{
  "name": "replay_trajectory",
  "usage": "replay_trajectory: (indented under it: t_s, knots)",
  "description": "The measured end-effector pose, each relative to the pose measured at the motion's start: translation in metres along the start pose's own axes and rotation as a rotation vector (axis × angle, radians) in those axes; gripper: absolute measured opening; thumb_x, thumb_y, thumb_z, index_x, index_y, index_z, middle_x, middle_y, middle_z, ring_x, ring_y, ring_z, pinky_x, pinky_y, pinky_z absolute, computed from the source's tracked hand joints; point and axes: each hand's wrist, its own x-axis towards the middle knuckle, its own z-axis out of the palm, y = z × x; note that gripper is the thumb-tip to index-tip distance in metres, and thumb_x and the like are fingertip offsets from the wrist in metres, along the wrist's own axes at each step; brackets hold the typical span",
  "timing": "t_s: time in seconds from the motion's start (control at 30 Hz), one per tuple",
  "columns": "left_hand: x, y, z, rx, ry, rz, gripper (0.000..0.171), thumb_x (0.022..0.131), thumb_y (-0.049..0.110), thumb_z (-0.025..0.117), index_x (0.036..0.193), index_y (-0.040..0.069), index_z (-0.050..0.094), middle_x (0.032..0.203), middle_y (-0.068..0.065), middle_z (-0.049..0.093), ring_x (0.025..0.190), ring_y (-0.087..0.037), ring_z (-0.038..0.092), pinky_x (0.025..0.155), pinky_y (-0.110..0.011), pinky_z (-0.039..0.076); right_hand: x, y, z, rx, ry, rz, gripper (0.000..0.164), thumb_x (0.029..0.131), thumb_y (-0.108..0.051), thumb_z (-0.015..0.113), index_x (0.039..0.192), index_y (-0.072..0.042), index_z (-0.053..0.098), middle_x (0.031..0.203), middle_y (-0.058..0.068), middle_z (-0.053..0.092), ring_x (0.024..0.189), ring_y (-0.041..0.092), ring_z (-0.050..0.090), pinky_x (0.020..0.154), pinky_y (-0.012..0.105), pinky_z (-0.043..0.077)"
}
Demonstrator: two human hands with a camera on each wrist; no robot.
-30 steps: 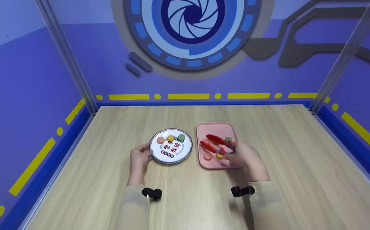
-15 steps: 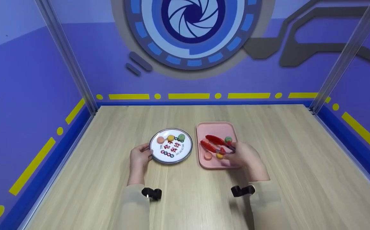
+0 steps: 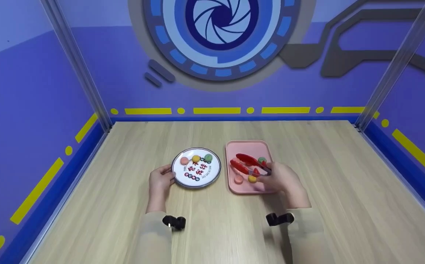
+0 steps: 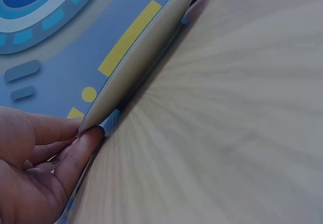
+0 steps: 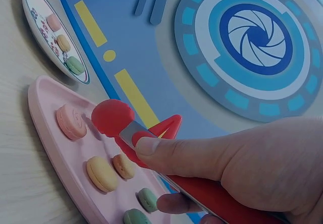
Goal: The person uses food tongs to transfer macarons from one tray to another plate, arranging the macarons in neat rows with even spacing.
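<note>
Pinching the plate (image 3: 209,175) by its rim in left grip (image 3: 160,181), clasping spread tongs (image 3: 247,159) in right grip (image 3: 285,182) over macarons (image 5: 102,174) in pink tray (image 3: 251,146), seemingly aiming at one, next needing a gentle squeeze.

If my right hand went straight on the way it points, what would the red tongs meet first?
Probably the pink tray, at its rim beside the plate, if the red tongs are low enough; otherwise the plate itself. Their height is hard to judge.

Wood-grain table (image 3: 216,227); purple back wall (image 3: 117,73) with round emblem (image 3: 221,35), yellow dashes (image 3: 217,110); metal corner posts (image 3: 77,64) either side.
</note>
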Motion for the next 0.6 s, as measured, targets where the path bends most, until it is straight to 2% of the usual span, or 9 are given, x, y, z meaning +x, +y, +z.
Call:
replay_trajectory:
  t_s: [0.23, 0.4, 0.5, 0.6]
  knots:
    - [0.000, 0.001, 0.000, 0.042, 0.008, -0.007, 0.045, 0.097, -0.007, 0.057, 0.142, -0.008, 0.054, 0.138, -0.029, 0.060, 0.112, -0.028, 0.065, 0.087, -0.028, 0.062, -0.001, -0.006, -0.002, -0.004, 0.004, 0.004, 0.071, 0.083, -0.031, 0.086, 0.142, 0.000, 0.059, 0.124, 0.020, 0.069, 0.099, 0.030, 0.061, 0.088, 0.043, 0.058]
    - [0.000, 0.001, 0.000, 0.051, 0.008, -0.008, 0.046, 0.097, -0.007, 0.058, 0.142, -0.008, 0.054, 0.138, -0.030, 0.060, 0.112, -0.028, 0.065, 0.087, -0.028, 0.062, -0.003, -0.012, 0.000, -0.033, 0.025, -0.080, 0.066, 0.084, -0.032, 0.086, 0.139, -0.003, 0.063, 0.106, 0.015, 0.071, 0.087, 0.027, 0.059, 0.074, 0.036, 0.051]
    - [0.000, 0.000, 0.000, 0.037, 0.003, -0.009, 0.046, 0.097, -0.007, 0.058, 0.143, -0.009, 0.053, 0.139, -0.031, 0.059, 0.112, -0.028, 0.065, 0.086, -0.028, 0.063, -0.005, -0.017, 0.003, -0.038, 0.045, -0.136, 0.056, 0.083, -0.032, 0.086, 0.130, -0.006, 0.067, 0.092, 0.010, 0.067, 0.078, 0.025, 0.056, 0.064, 0.031, 0.045]
    - [0.001, 0.000, -0.001, 0.030, 0.001, -0.007, 0.046, 0.097, -0.008, 0.058, 0.142, -0.010, 0.053, 0.138, -0.031, 0.059, 0.111, -0.028, 0.066, 0.085, -0.028, 0.063, -0.007, -0.024, 0.008, -0.029, 0.064, -0.177, 0.048, 0.083, -0.029, 0.087, 0.122, -0.007, 0.069, 0.087, 0.007, 0.063, 0.076, 0.023, 0.055, 0.062, 0.028, 0.044]
